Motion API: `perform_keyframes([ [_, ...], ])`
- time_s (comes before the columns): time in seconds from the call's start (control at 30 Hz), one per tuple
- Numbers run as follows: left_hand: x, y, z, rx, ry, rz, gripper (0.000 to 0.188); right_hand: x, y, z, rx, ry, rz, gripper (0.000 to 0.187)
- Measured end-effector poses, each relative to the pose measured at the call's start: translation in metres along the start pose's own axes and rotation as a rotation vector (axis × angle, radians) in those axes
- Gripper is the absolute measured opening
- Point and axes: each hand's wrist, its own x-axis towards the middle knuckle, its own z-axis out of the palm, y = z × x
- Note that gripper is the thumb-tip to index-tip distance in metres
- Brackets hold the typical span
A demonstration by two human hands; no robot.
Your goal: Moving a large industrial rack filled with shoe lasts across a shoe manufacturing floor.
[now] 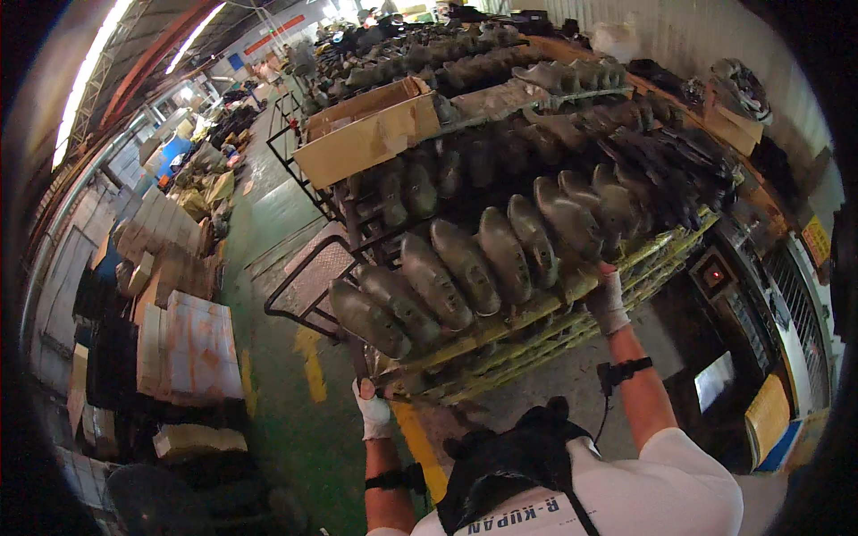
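Standing in leaning rows, dark olive shoe-shaped pieces (435, 277) fill the front of a tiered rack (509, 332) at the centre of the frame, with flat black pieces (670, 170) bunched toward its right end. At the lower centre, the gloved left hand (372, 409) is partly closed against the rack's near-left corner, its thumb raised. Right of centre, the gloved right hand (609, 302) touches the rack's yellowish edge beneath the row, fingers bent; whether it grips firmly cannot be told. In the upper middle, a long cardboard box (366, 143) sits open-topped among further rows; its contents cannot be made out. Pale cartons (204, 348) stand stacked at the left, their insides hidden. At the upper right, a brown carton (735, 132) stands just below a roundish wrapped bundle (740, 87); whether it holds the bundle is unclear.
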Motion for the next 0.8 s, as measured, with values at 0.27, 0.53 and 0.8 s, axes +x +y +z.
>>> perform_keyframes([
  [0.27,0.003,-0.002,0.022,-0.059,-0.045,-0.083,0.041,0.003,0.001,-0.034,0.015,0.110,-0.054,0.036],
  [0.53,0.023,-0.029,-0.041,0.412,-0.290,0.171,0.042,0.021,0.017,-0.041,0.055,0.132,-0.003,0.028],
  [0.8,0.026,-0.031,-0.058,0.351,-0.213,0.136,0.039,0.014,0.027,-0.029,0.177,0.027,0.032,0.027],
])
